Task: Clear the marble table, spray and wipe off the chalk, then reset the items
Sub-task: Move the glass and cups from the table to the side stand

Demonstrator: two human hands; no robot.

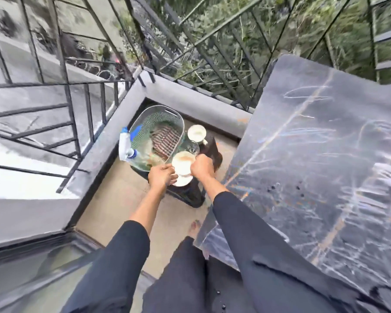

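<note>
Two cups at the little stool (213,151): our left hand (160,177) pinches the one saucer (183,181) over the stool's near edge, right hand (202,166) curled round the near cup (182,162) on it. The far cup (196,132) sits by one basket (158,123) and one spray bottle (126,144). The chalk-scribbled marble table (314,166) is just to the right.

Spray bottle (125,144) L of basket (158,119); cup (182,162) on saucer (183,181); table (314,159) R.
</note>
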